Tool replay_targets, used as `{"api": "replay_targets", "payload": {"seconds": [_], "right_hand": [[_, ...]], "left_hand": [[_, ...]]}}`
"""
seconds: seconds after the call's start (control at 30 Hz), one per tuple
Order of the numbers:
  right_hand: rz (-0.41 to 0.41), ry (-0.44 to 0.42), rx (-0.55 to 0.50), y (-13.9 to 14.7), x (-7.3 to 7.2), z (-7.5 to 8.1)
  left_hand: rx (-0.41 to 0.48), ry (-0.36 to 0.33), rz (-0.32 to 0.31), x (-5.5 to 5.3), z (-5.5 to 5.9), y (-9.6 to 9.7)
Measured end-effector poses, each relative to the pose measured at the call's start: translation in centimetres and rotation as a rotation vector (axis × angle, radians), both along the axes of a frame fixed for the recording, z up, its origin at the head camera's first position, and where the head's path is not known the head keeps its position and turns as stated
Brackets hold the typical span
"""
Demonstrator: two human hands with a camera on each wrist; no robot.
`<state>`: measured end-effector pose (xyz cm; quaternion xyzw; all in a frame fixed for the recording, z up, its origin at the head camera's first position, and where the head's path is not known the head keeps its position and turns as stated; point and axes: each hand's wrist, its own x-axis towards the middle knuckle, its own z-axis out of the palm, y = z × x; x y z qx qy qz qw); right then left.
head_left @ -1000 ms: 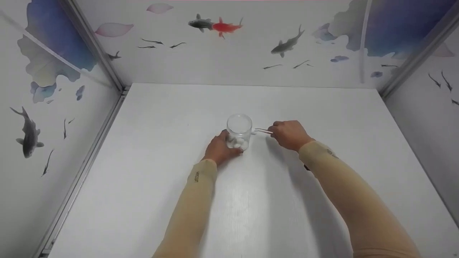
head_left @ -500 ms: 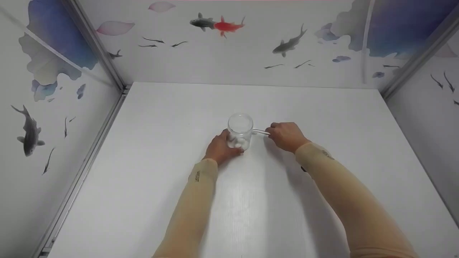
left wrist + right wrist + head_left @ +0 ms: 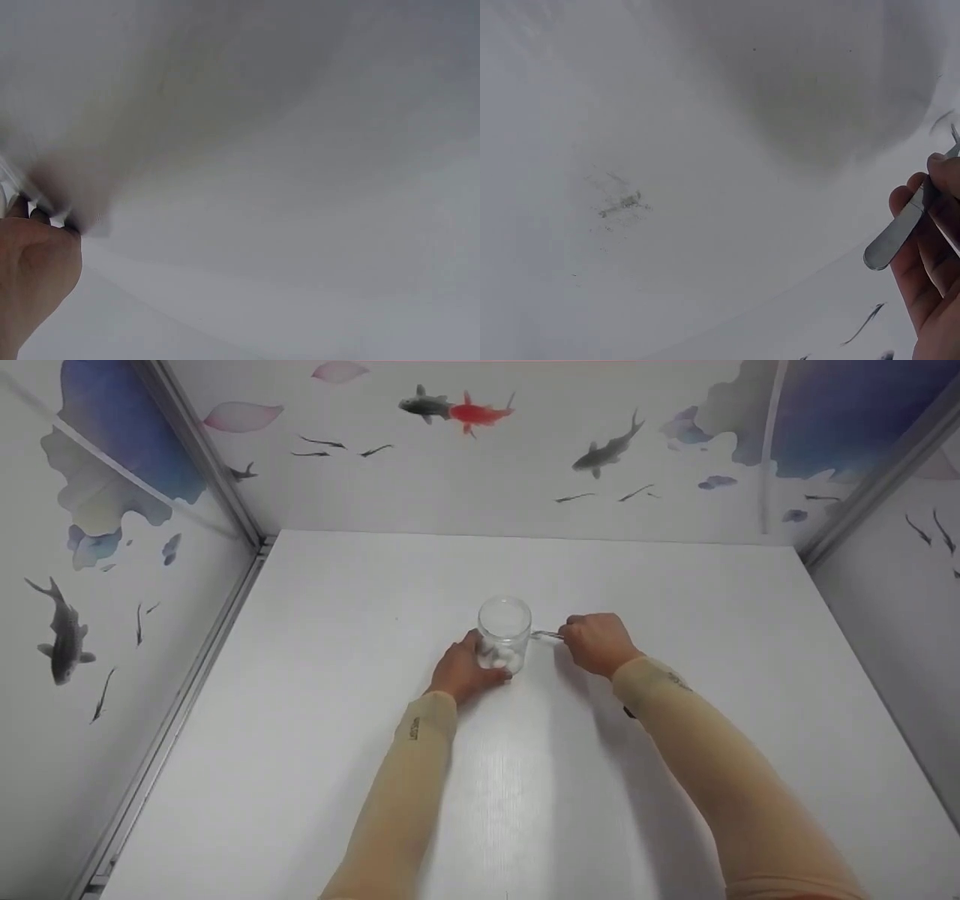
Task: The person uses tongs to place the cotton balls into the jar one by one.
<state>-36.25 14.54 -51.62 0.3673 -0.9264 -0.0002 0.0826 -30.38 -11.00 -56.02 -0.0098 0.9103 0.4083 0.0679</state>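
A clear jar (image 3: 505,622) stands on the white table with several white balls (image 3: 506,655) in its lower part. My left hand (image 3: 459,671) holds it low down, fingers behind and thumb across the near side; in the left wrist view only part of that hand (image 3: 37,259) and a sliver of the jar show at the left edge. Metal tweezers (image 3: 549,635) are pinched in my right hand (image 3: 600,643), their tips pointing left, right beside the jar's wall. From the right wrist view, the tweezers' broad rear end (image 3: 896,238) sticks out past the fingers.
The white tabletop (image 3: 315,735) spreads around both arms. A back wall (image 3: 487,495) and side walls with painted fish enclose it, with a metal rail (image 3: 176,720) along the left edge. Faint smudges (image 3: 622,202) mark the surface in the right wrist view.
The tweezers' prongs, spread apart a second ago, have come together beside the jar. My right hand has moved slightly left; my left hand keeps its grip on the jar.
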Motion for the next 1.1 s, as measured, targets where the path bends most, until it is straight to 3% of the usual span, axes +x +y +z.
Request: {"api": "replay_targets", "payload": {"seconds": [0.27, 0.6, 1.1], "right_hand": [[-0.029, 0.003, -0.008, 1.4, 0.5, 0.7], [0.024, 0.086, -0.125, 3.3, 1.0, 2.6], [0.048, 0.152, -0.109, 4.1, 2.4, 6.1]], "left_hand": [[-0.016, -0.013, 0.002, 0.1, 0.0, 0.4], [-0.025, -0.04, 0.008, 0.3, 0.5, 0.3], [-0.023, -0.03, 0.024, 0.4, 0.6, 0.3]]}}
